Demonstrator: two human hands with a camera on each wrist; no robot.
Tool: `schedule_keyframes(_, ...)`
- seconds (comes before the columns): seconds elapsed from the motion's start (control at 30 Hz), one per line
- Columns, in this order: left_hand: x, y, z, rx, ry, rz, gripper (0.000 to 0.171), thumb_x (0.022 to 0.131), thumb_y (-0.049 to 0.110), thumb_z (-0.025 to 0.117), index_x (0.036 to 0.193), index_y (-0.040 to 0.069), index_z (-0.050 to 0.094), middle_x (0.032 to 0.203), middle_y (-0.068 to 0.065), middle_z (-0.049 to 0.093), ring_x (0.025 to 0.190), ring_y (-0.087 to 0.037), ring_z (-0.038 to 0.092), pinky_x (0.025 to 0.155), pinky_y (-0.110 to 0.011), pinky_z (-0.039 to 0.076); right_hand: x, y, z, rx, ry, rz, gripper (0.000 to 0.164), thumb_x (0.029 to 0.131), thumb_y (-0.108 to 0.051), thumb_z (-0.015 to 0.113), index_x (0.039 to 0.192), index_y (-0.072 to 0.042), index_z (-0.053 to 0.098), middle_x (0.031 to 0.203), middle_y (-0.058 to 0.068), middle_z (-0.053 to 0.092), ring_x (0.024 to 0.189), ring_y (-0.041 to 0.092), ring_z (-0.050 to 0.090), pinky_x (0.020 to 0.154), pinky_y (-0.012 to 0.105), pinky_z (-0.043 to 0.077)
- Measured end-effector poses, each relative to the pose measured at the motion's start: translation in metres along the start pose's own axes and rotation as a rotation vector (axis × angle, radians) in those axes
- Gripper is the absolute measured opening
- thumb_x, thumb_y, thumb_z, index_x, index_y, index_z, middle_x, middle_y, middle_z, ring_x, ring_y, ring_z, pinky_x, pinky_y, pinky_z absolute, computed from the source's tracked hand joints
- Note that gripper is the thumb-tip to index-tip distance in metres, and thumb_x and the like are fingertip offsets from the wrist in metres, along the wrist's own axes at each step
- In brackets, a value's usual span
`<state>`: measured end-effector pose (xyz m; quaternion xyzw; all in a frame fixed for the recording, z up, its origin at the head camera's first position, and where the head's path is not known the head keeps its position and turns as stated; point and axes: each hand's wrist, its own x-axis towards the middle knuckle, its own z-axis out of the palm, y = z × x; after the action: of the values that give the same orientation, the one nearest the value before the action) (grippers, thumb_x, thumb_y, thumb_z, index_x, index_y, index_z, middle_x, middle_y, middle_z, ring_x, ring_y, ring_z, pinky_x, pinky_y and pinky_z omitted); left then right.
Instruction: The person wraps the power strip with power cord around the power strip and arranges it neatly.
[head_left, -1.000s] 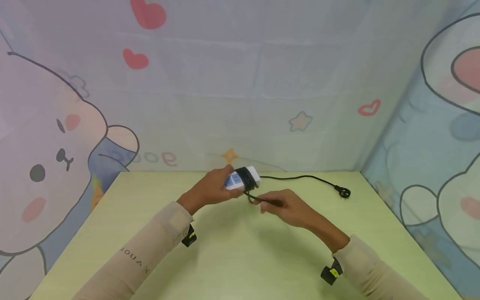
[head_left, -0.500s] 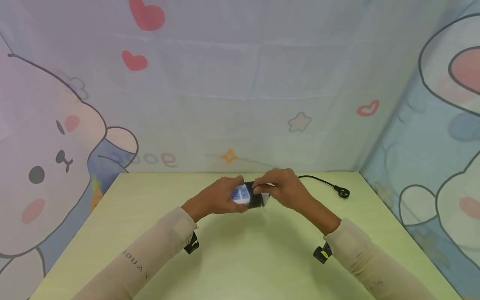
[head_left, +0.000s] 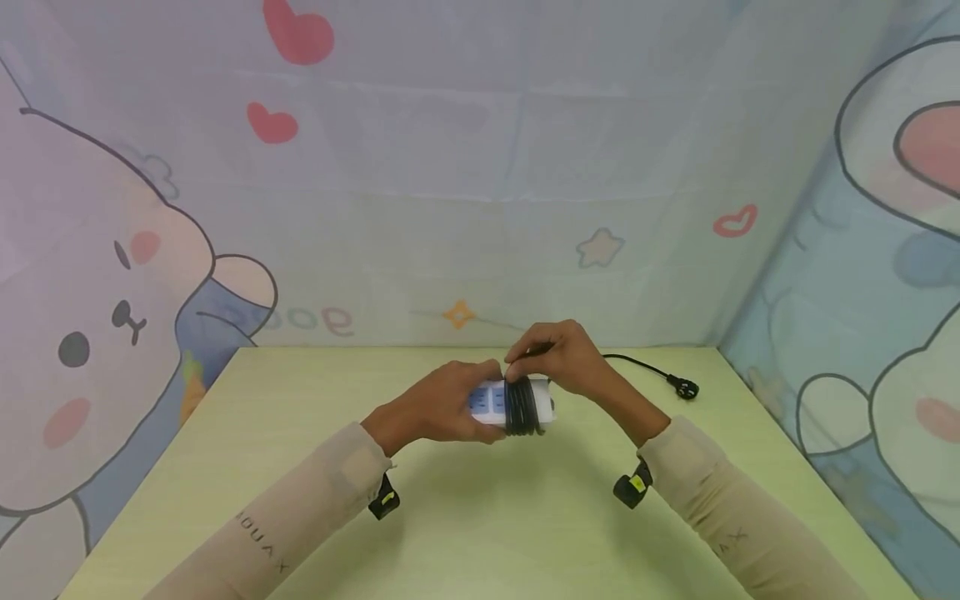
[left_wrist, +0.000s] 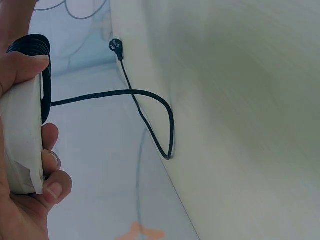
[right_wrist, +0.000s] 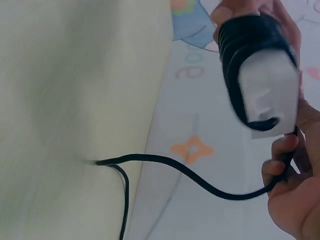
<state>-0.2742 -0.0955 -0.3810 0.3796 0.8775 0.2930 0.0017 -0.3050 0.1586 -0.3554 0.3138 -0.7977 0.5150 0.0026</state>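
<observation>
My left hand (head_left: 438, 404) grips a white power strip (head_left: 491, 402) with blue socket faces by its left part, holding it above the table. Several turns of black cord (head_left: 522, 407) are wound around the strip's right part. With its fingertips, my right hand (head_left: 566, 358) pinches the cord at the strip's upper edge. In the right wrist view the strip's white end (right_wrist: 270, 85) faces the camera, and the loose cord (right_wrist: 230, 195) runs through the curled right fingers. The left wrist view shows the white underside (left_wrist: 22, 135) and the left fingers around it.
The loose cord trails over the far part of the pale table (head_left: 480, 533) to a black plug (head_left: 684, 387) near the back right corner. Cloth backdrops (head_left: 450, 167) with cartoon prints rise behind and beside the table.
My right hand has carried the cord from below the strip up over its front to the upper edge. The left hand and strip have moved slightly right and toward me; the plug has stayed put.
</observation>
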Motion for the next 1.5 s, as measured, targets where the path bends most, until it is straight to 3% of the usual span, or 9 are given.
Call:
schedule_keyframes(0.27,0.003,0.009,-0.005,-0.1,0.082,0.098,0.056,0.082,0.031,0.097,0.127,0.015,0.068,0.106,-0.003,0.078,0.086,-0.01,0.07,0.076,-0.028,0.06,0.003,0.01,-0.001,0.233,-0.041,0.081,0.011,0.103,-0.002,0.08,0.11,-0.005,0.087,0.105,-0.003,0.085,0.1,0.018,0.08,0.09,0.033,0.066)
schedule_keyframes(0.4,0.004,0.012,-0.01,-0.133,0.147,0.073,0.049,0.078,0.028,0.098,0.113,0.015,0.065,0.1,-0.003,0.076,0.082,-0.011,0.069,0.073,-0.028,0.06,0.003,0.019,0.003,0.357,-0.029,0.098,0.019,0.107,-0.009,0.075,0.108,-0.022,0.089,0.11,-0.007,0.085,0.103,0.015,0.078,0.088,0.029,0.065)
schedule_keyframes(0.47,0.004,0.014,-0.011,-0.174,0.16,0.034,0.048,0.079,0.028,0.098,0.111,0.015,0.064,0.099,-0.003,0.076,0.081,-0.012,0.07,0.072,-0.029,0.061,0.0,0.027,0.008,0.388,-0.036,0.063,0.021,0.106,-0.004,0.074,0.115,-0.017,0.088,0.115,-0.009,0.084,0.108,0.014,0.077,0.09,0.029,0.064)
schedule_keyframes(0.63,0.01,0.016,-0.016,-0.216,0.254,-0.068,0.052,0.08,0.034,0.098,0.109,0.014,0.06,0.092,-0.005,0.075,0.078,-0.016,0.071,0.07,-0.033,0.061,-0.009,0.042,0.028,0.344,-0.006,0.024,0.034,0.105,0.005,0.064,0.139,0.005,0.067,0.115,-0.009,0.074,0.103,0.011,0.067,0.09,0.027,0.059)
schedule_keyframes(0.8,0.015,0.01,-0.019,-0.188,0.288,-0.14,0.051,0.082,0.035,0.095,0.107,0.013,0.057,0.088,-0.006,0.072,0.075,-0.018,0.068,0.068,-0.034,0.057,-0.013,0.041,0.052,0.343,0.042,0.14,0.015,0.115,-0.008,0.053,0.12,0.003,0.062,0.08,0.001,0.058,0.07,0.014,0.053,0.069,0.03,0.05)
schedule_keyframes(0.9,0.015,0.0,-0.017,-0.183,0.279,-0.177,0.052,0.083,0.037,0.094,0.109,0.013,0.056,0.09,-0.007,0.071,0.075,-0.019,0.068,0.068,-0.033,0.057,-0.016,0.038,0.064,0.329,0.04,0.173,0.022,0.116,-0.01,0.049,0.104,0.001,0.064,0.068,0.0,0.05,0.062,0.013,0.046,0.062,0.03,0.043)
schedule_keyframes(1.13,0.011,-0.014,-0.014,-0.149,0.282,-0.194,0.051,0.084,0.032,0.093,0.109,0.012,0.053,0.09,-0.008,0.072,0.073,-0.019,0.067,0.066,-0.033,0.055,-0.026,0.035,0.079,0.33,-0.034,0.202,0.034,0.121,-0.019,0.046,0.1,0.002,0.063,0.071,-0.001,0.052,0.063,0.01,0.047,0.062,0.029,0.043)
schedule_keyframes(1.37,0.011,-0.016,-0.019,-0.158,0.246,-0.202,0.05,0.08,0.024,0.091,0.112,0.013,0.054,0.095,-0.011,0.074,0.076,-0.021,0.067,0.066,-0.034,0.056,-0.033,0.028,0.079,0.383,-0.047,0.222,0.032,0.121,-0.019,0.048,0.123,0.008,0.066,0.087,0.0,0.065,0.065,0.009,0.056,0.062,0.026,0.05)
schedule_keyframes(1.5,0.009,-0.023,-0.023,-0.146,0.245,-0.258,0.049,0.079,0.017,0.088,0.115,0.01,0.054,0.098,-0.014,0.075,0.076,-0.023,0.069,0.063,-0.034,0.056,-0.04,0.018,0.081,0.3,-0.105,0.194,0.037,0.121,-0.018,0.049,0.136,0.012,0.067,0.09,0.0,0.067,0.067,0.008,0.059,0.067,0.024,0.052)
